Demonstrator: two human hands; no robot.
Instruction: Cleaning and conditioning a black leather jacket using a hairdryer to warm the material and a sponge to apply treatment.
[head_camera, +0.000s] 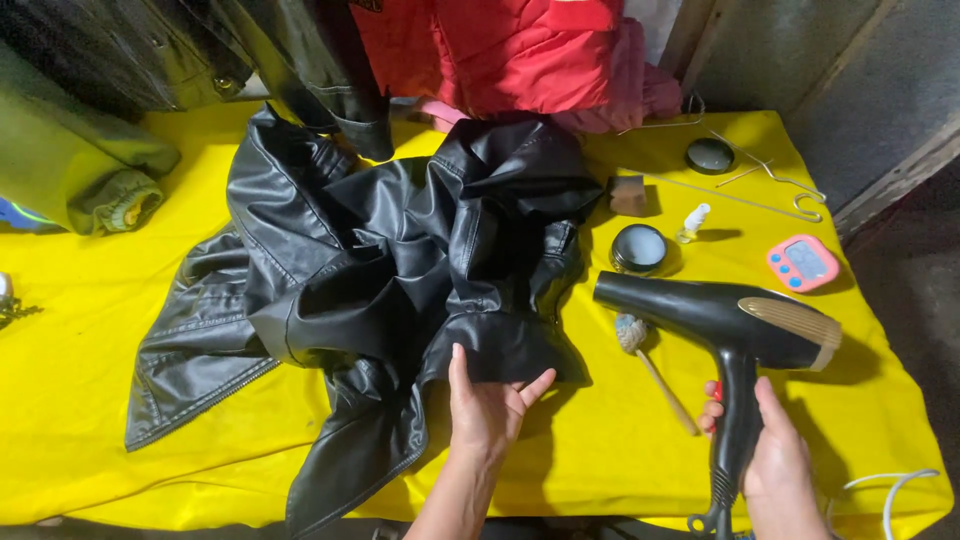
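Note:
A crumpled black leather jacket (380, 270) lies across the yellow table cover (80, 400). My left hand (485, 405) grips the jacket's lower edge from beneath, thumb out to the right. My right hand (765, 445) holds the handle of a black hair dryer (720, 315) with a gold rear grille. The dryer's nozzle points left toward the jacket, a short way from it.
A small brush with a wooden handle (650, 365) lies under the dryer. A round open tin (638, 248), its lid (710, 155), a brown block (628, 195), a small dropper bottle (693, 222), a pink timer (803, 263) and a wire hanger (770, 180) sit at the right. Red and green coats hang behind.

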